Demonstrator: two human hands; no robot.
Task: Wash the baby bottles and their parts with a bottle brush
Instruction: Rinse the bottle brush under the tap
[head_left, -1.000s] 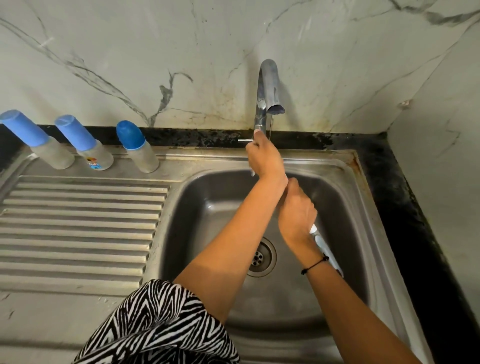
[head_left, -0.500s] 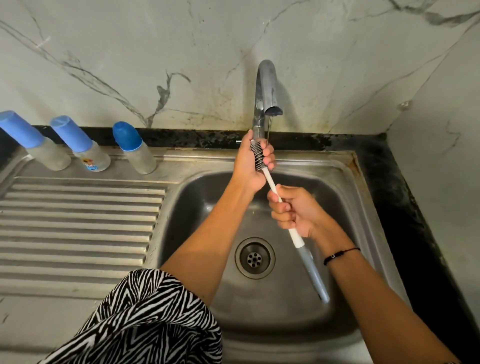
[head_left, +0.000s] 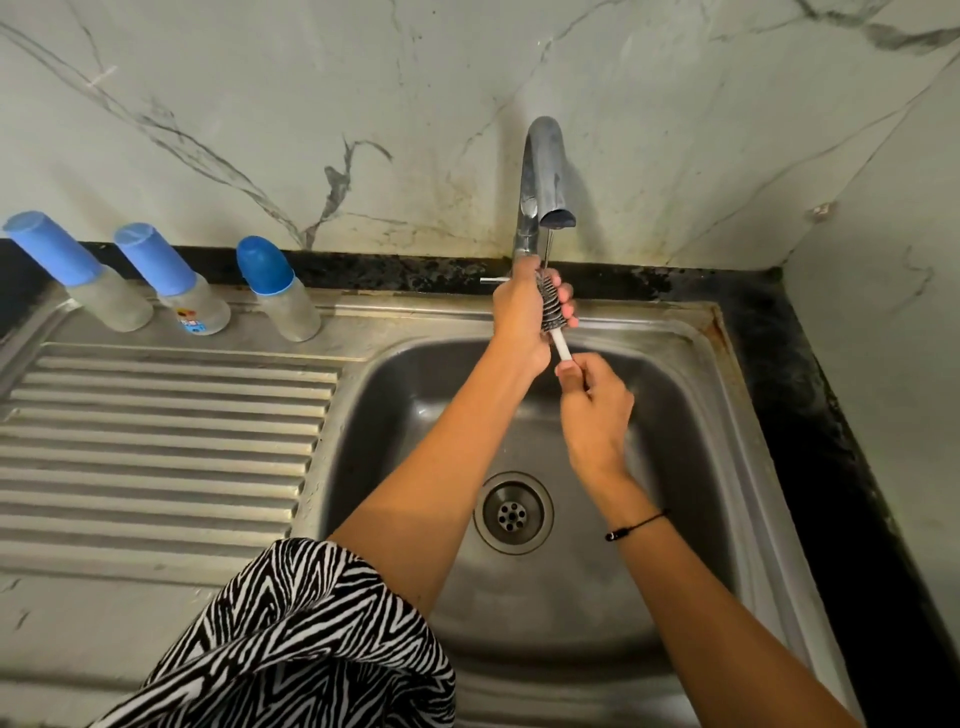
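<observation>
A bottle brush (head_left: 551, 312) with dark bristles and a white stem is held under the tap (head_left: 543, 182), where a thin stream of water runs. My left hand (head_left: 522, 317) wraps its fingers round the bristle head. My right hand (head_left: 595, 410) grips the stem just below, over the sink basin (head_left: 675, 415); the rest of the handle is hidden behind it. Three baby bottles with blue caps stand at the back of the drainboard: one at far left (head_left: 78, 275), one beside it (head_left: 176, 286) with a printed label, and a shorter one (head_left: 278, 291).
The ribbed steel drainboard (head_left: 156, 441) lies left of the basin. A round drain (head_left: 511, 513) sits in the basin floor. A dark counter strip (head_left: 831, 415) runs along the right, and marble walls close in behind and to the right.
My right hand has slid up the brush stem toward the bristles, hiding the grey handle end seen earlier. My left hand stays wrapped round the bristle head under the tap.
</observation>
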